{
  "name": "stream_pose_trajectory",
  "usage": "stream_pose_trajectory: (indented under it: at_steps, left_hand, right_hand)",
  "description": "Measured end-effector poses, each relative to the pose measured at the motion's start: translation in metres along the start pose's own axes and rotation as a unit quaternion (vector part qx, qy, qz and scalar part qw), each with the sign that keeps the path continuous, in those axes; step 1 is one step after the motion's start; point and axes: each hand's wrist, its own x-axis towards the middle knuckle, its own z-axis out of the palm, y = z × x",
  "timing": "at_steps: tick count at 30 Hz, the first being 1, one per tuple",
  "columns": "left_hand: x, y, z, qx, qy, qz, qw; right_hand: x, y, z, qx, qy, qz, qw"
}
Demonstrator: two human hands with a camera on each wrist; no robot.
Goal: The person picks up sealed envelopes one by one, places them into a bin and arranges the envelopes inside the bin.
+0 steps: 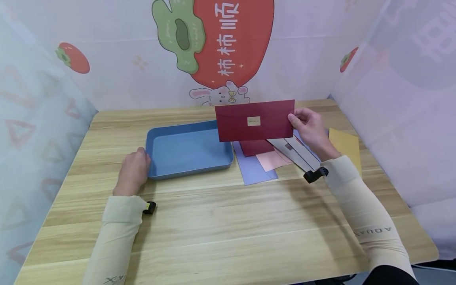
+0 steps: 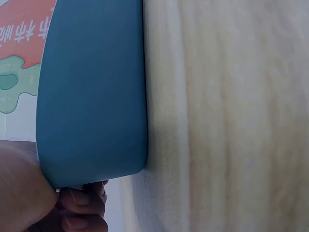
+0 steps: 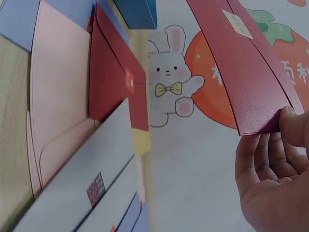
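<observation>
A dark red envelope (image 1: 235, 122) with a small cream label is raised above the table. My right hand (image 1: 311, 128) pinches its right end, thumb on the labelled face and fingers behind, as the right wrist view also shows. The envelope overlaps the right end of a blue tray (image 1: 189, 148) in the head view. At the tray's left end, my left hand (image 1: 133, 170) grips the rim; the left wrist view shows curled fingers (image 2: 82, 200) at the end wall.
Right of the tray lies a spread of envelopes: a blue one (image 1: 251, 170), another red one (image 1: 254, 147), a pink one (image 1: 272, 159), white ones (image 1: 295, 152) and a yellow one (image 1: 347, 146). Printed cloth walls stand behind and beside the wooden table (image 1: 221, 229).
</observation>
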Motion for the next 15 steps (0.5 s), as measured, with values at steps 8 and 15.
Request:
stream_pose_trajectory:
  at_steps: [8,15]
  left_hand:
    - [0.0,0.001,-0.001,0.0,-0.008,-0.009,0.9999]
    - [0.0,0.002,-0.003,-0.001,-0.014,-0.012,0.9998]
  right_hand:
    - [0.007,0.0,0.018,0.054,-0.011,-0.014,0.998]
    - [0.012,-0.002,0.036,0.057,-0.02,-0.02,0.998]
